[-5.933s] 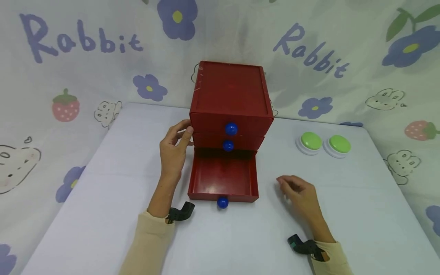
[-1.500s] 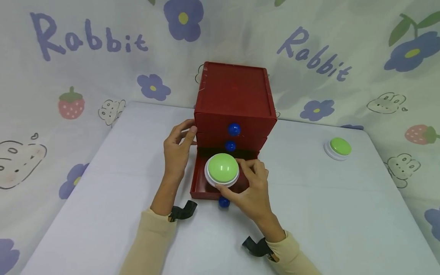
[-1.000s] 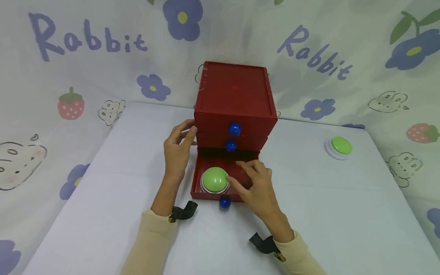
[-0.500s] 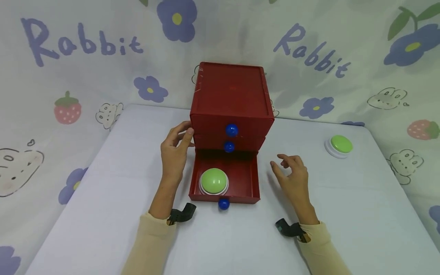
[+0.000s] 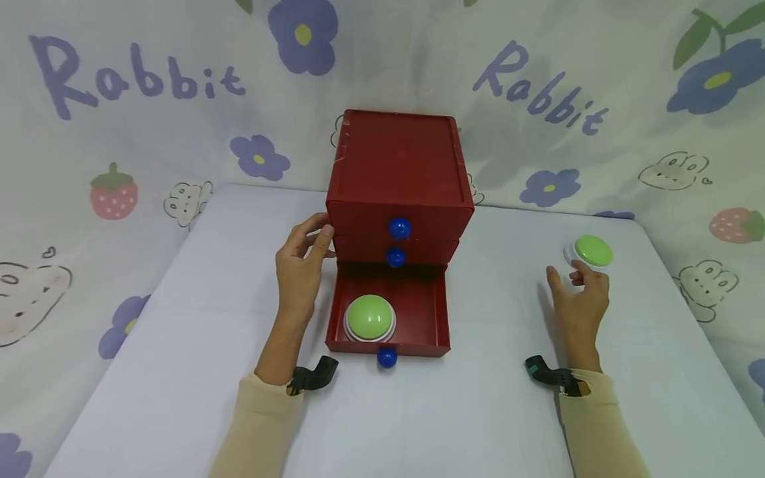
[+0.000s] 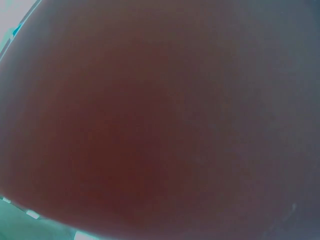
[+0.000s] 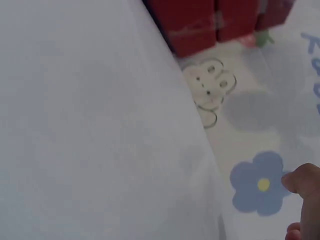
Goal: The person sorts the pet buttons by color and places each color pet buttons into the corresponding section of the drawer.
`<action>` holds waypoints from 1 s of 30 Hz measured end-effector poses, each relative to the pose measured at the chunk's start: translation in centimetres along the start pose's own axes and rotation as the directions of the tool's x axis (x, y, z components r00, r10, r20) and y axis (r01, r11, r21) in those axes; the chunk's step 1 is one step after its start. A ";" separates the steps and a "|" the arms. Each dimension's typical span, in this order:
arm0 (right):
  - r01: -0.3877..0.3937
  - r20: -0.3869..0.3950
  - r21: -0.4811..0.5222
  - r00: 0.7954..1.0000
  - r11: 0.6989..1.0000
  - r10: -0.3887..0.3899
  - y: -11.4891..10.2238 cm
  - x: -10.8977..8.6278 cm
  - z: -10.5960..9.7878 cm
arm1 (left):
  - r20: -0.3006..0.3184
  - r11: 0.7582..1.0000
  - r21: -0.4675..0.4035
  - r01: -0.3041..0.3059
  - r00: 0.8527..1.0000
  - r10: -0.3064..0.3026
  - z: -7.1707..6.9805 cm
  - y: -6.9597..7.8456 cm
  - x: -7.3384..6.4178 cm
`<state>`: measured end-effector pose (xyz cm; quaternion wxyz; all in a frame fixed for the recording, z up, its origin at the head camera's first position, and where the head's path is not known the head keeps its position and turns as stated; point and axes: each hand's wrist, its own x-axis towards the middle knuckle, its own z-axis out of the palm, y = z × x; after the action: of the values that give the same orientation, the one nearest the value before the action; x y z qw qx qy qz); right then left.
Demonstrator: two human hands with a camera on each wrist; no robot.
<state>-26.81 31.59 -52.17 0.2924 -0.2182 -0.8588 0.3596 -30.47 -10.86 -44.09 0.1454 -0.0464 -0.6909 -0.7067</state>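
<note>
A red drawer cabinet [image 5: 400, 159] stands at the back of the table, its bottom drawer [image 5: 421, 318] pulled out. In that drawer's left front part sits a green push button [image 5: 370, 318] with a white base. My left hand [image 5: 299, 269] rests its fingers and thumb against the cabinet's left side. A second green push button [image 5: 594, 251] lies at the right of the table. Just in front of it, my right hand [image 5: 581, 307] reaches with thumb and fingers spread, holding nothing; whether a fingertip touches the base I cannot tell. A dark red blur fills the left wrist view.
Blue ball knobs mark the drawers: the upper knob [image 5: 400, 229], the middle knob [image 5: 396, 257] and the bottom knob [image 5: 386, 358]. Behind the white table [image 5: 478, 398] hangs a patterned cloth [image 5: 406, 60] with flowers, rabbits and strawberries.
My right hand set one green button into the bottom drawer, let go and moved right to the other button. The left hand has stayed at the cabinet's side.
</note>
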 end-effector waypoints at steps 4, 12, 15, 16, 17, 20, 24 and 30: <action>-0.060 -0.015 -0.032 0.998 0.998 0.059 1.0 1.5 -0.5 | -0.012 1.000 -0.008 -0.010 1.000 0.010 -0.2 0.1 0.0; -0.169 -0.010 -0.066 0.986 0.983 0.169 2.3 3.2 -0.7 | -0.012 1.000 -0.013 -0.015 1.000 0.015 -0.2 0.3 0.1; -0.205 0.009 -0.101 0.978 0.974 0.207 2.6 3.9 -0.8 | -0.013 1.000 -0.010 -0.009 1.000 0.009 -0.1 0.3 0.1; -0.216 0.013 -0.117 0.976 0.969 0.219 2.8 4.2 -0.9 | -0.011 1.000 -0.012 -0.006 1.000 0.006 0.0 0.3 0.1; -0.228 0.014 -0.138 0.973 0.964 0.232 3.0 4.4 -1.0 | -0.008 1.000 -0.011 -0.002 1.000 0.002 0.1 0.2 0.1; -0.263 0.008 -0.181 0.963 0.948 0.269 3.7 5.2 -1.4 | 0.002 1.000 -0.012 0.003 1.000 -0.003 0.4 0.2 0.0; -0.283 0.000 -0.207 0.957 0.936 0.290 4.4 5.9 -1.6 | -0.001 1.000 -0.004 -0.003 1.000 0.003 0.4 0.1 0.0; -0.284 0.031 -0.235 0.954 0.929 0.299 5.0 6.4 -1.0 | -0.004 1.000 0.004 0.001 1.000 -0.001 0.2 0.1 0.0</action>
<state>-30.07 39.08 -53.14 0.1803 -0.3635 -0.8615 0.3051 -30.51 -10.65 -43.96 0.1467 -0.0444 -0.6921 -0.7053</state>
